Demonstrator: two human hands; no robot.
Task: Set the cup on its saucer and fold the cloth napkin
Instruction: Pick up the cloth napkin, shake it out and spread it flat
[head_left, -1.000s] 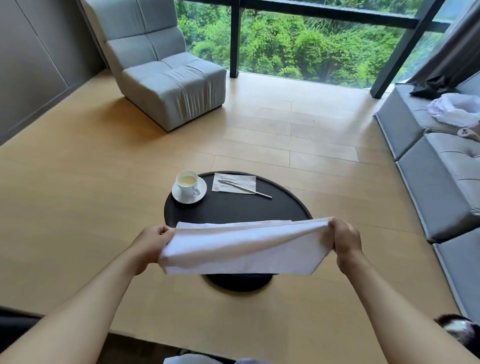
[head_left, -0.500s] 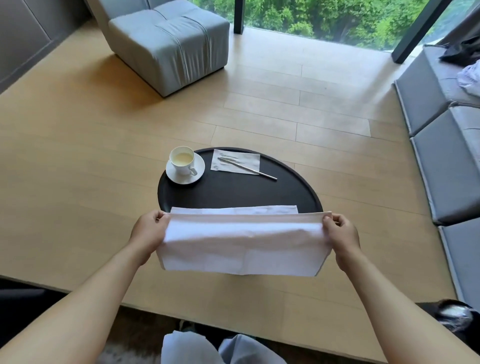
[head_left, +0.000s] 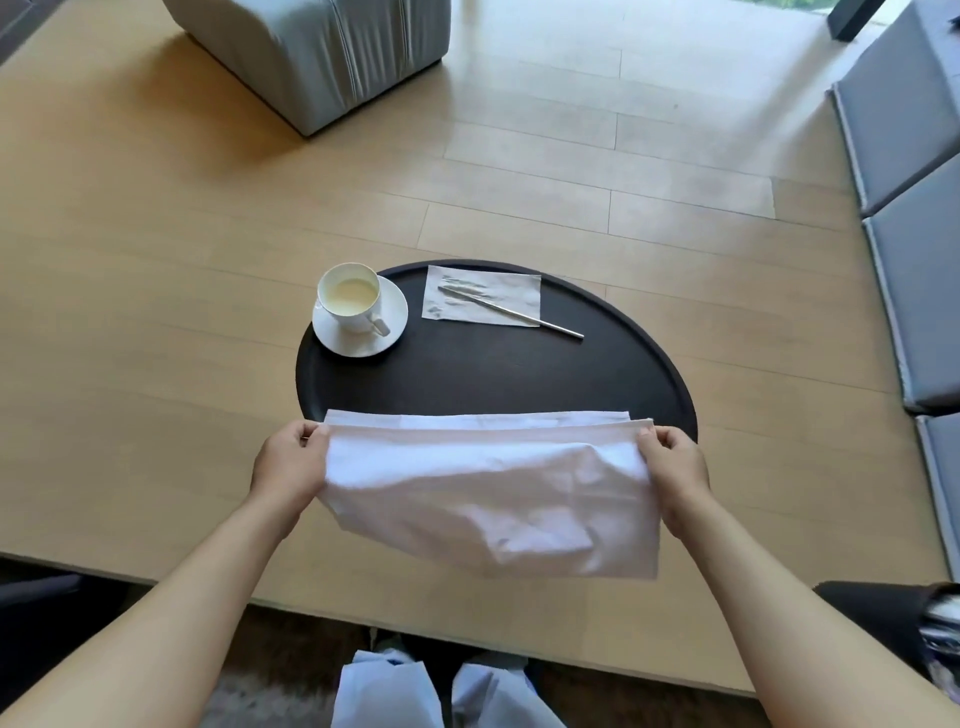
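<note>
At the near edge of the round black table (head_left: 519, 374), the left hand (head_left: 288, 467) and the right hand (head_left: 675, 467) each pinch one upper corner of the cloth napkin (head_left: 483, 493), fingers closed on the stacked hems. The cloth is doubled: two layered edges run level between the hands along the top, and the folded body sags below them, hanging in front of the table rim and clear of its surface.

Against half a second ago, the lower portion has gone from flat and taut to bellied and creased, with a rumple toward the right side. The hands have remained at the same corners while the viewpoint has tipped further downward and closer, so the table fills more of the view. One second ago the cloth was held higher and skewed; the top edges are now aligned.

Judgement: the first fold is made and squared, and the cloth is probably being lowered to the table for the next fold.

The cup (head_left: 350, 296), holding pale liquid, sits upright on its saucer (head_left: 358, 322) at the table's far left; that part appears complete. Beside it lie a paper napkin (head_left: 483, 293) and a slim metal utensil (head_left: 514, 312), well apart from the cloth.
</note>
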